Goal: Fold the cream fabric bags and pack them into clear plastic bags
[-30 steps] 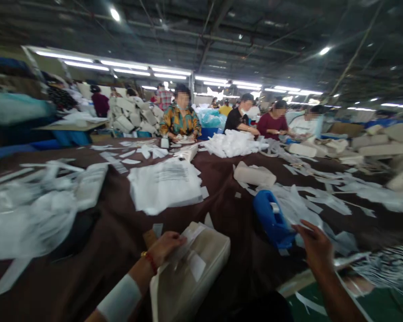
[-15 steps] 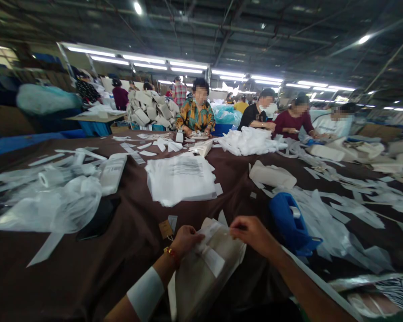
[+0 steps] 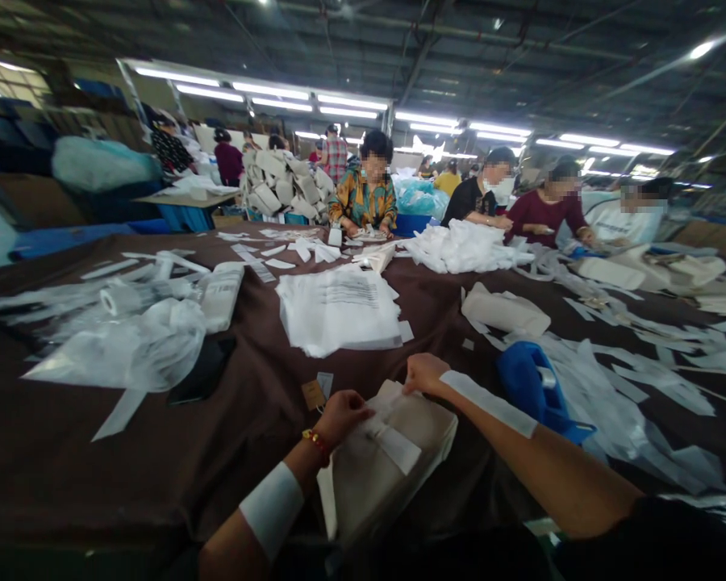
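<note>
- Under both hands, at the near edge of the brown-cloth-covered table (image 3: 266, 476), lies a cream, box-shaped fabric bag (image 3: 423, 420), set at a slant.
- Its upper face carries a thin, whitish translucent sheet (image 3: 388, 397) towards the far end and a short white rectangular strip (image 3: 401, 450) nearer its middle.
- The left hand (image 3: 342, 417) has thumb and forefinger brought together, apparently pinching the sheet's left side.
- The right hand (image 3: 424, 374) has its fingers curled at the bag's far end, fingertips down by the sheet; whether they pinch or only press, I cannot tell.
- Done, as far as I can judge: sheet and strip are both laid on the bag. Whether either is fastened does not show.
- Unfinished, it seems: both hands are engaged at the sheet, so that spot looks mid-work.
- A small brown card tag (image 3: 313, 394) lies on the cloth just beyond the left hand; any tie to the bag is unclear.
- A blue plastic tape dispenser (image 3: 532, 387) stands to the right, untouched, near the right forearm.
- Beyond the bag lies a stack of printed white sheets (image 3: 339, 313), touched by neither hand.
</note>
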Demonstrator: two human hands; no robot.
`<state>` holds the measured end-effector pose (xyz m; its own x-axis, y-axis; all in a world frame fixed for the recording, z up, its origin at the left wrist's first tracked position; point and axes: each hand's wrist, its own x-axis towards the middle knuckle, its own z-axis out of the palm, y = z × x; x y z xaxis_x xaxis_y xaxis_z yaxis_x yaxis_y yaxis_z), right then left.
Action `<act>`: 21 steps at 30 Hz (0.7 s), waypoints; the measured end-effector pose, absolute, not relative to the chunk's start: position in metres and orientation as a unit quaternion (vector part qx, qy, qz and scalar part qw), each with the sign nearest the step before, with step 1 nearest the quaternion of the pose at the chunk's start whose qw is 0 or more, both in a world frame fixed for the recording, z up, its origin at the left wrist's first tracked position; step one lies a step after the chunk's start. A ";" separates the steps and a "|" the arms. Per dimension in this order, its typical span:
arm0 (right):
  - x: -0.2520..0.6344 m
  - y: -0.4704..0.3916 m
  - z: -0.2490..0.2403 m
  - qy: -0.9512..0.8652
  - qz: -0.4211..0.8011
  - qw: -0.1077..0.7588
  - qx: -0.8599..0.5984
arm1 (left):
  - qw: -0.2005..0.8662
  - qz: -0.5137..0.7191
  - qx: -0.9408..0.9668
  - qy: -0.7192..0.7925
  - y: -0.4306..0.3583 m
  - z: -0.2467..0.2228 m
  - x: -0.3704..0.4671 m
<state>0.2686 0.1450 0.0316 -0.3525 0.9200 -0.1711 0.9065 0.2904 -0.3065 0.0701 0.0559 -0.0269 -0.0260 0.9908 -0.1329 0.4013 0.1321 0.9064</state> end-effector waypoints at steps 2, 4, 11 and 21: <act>0.292 0.139 0.032 -0.804 0.197 0.036 -0.560 | 0.379 0.387 0.553 0.634 0.039 -0.017 0.051; 0.314 0.129 0.024 -0.798 0.232 0.073 -0.552 | 0.336 0.424 0.515 0.665 0.012 -0.014 0.031; 0.335 0.085 -0.021 -0.662 0.432 0.272 -0.549 | 0.503 0.420 0.284 0.700 -0.077 -0.052 0.039; 0.343 0.032 -0.032 -0.559 0.432 0.322 -0.631 | 0.426 0.439 0.263 0.746 -0.078 -0.038 0.062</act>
<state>0.3432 0.0324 -0.0318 0.0027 0.9828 -0.1847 0.4260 -0.1683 -0.8889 0.0619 -0.0776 -0.0382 -0.4981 0.7672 -0.4041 0.0183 0.4752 0.8797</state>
